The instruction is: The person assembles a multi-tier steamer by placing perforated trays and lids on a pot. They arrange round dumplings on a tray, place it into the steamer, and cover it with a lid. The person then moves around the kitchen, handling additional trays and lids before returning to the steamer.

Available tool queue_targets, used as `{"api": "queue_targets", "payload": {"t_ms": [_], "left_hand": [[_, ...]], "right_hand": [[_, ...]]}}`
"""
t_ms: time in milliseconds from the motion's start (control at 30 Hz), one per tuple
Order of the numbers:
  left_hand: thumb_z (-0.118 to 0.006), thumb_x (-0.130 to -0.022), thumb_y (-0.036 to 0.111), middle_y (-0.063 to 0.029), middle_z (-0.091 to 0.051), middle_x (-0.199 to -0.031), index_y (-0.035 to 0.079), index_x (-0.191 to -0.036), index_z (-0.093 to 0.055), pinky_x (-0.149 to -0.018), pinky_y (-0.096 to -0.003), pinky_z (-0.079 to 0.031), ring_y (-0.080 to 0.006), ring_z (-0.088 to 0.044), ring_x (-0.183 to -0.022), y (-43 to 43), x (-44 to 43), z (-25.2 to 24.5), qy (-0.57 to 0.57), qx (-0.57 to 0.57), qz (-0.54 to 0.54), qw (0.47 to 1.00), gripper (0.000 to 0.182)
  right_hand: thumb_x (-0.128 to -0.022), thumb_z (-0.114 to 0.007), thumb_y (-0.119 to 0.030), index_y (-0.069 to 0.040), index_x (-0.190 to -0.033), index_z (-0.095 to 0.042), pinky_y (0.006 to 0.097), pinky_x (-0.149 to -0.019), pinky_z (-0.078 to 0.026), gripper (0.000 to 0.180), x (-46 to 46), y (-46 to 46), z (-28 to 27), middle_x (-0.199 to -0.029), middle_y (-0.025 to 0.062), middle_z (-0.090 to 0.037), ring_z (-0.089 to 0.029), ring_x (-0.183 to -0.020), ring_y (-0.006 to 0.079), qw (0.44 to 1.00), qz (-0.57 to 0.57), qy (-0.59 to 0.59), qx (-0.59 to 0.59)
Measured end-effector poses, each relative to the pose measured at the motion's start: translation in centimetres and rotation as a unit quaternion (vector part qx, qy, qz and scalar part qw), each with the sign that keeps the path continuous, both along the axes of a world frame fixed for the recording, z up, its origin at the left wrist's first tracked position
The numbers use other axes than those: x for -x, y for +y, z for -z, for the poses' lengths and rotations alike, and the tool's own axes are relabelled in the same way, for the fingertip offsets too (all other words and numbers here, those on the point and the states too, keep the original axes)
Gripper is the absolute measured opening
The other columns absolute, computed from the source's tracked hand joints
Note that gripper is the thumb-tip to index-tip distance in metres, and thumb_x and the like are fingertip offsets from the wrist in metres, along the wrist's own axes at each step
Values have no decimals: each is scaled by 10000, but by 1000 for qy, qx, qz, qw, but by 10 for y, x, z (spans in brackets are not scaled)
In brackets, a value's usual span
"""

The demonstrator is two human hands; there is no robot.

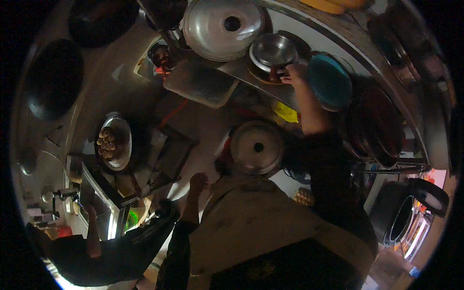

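My right hand [293,74] reaches out to the counter at the upper right. Its fingers are spread at the rim of a stack of metal bowls [273,50], beside a short reddish-brown piece [274,74]; whether they grip it cannot be told. A teal round lid or basin [330,81] lies right beside my forearm. Low at the side of my apron [246,224], my left hand [198,182] hangs loosely, with nothing seen in it. A round metal lid [257,148] with a dark knob is in front of my body.
A large metal lid [224,29] and a perforated tray [201,84] lie ahead. Dark woks [56,79] and an oval plate of brown food [125,145] are at the left. A co-worker [108,257] stands at the lower left. A dark pot [388,214] is at the right.
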State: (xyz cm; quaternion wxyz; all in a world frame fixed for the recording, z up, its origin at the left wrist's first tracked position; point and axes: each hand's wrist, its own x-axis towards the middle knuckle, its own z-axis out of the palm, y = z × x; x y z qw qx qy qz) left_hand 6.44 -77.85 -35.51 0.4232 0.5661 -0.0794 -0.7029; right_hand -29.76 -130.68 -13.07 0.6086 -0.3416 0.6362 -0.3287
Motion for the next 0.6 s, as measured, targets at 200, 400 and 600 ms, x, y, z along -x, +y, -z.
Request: {"api": "queue_targets", "payload": {"t_ms": [200,400,600], "left_hand": [[-554,-970,225,-64,-650,-837,32,-1070,-631,-541,-376,-505,-208,-624,-671,-66,19,-33,-235,127,67,961,231],[-688,-890,335,-54,-662,-865,44,-1030,-691,-682,-374,-530,-208,-643,-767,-91,9,-35,-620,297,400,606,323],[-611,-895,328,-86,-706,-1040,133,-1222,-643,-805,-392,-532,-218,-665,-895,-85,4,-34,-328,199,155,910,382]], "right_hand": [[-867,-669,-198,-55,-1240,-545,523,-821,-585,418,14,-5,1,-1113,187,-614,-627,-993,356,996,57,-49,51],[-921,-626,-211,-35,-1328,-493,564,-960,-525,462,78,-23,63,-1315,180,-520,-560,-1165,353,952,-87,-218,194],[-986,-565,-261,-29,-1289,-503,487,-997,-534,386,106,-38,72,-1304,159,-519,-553,-1173,347,979,-58,-147,130]]}}
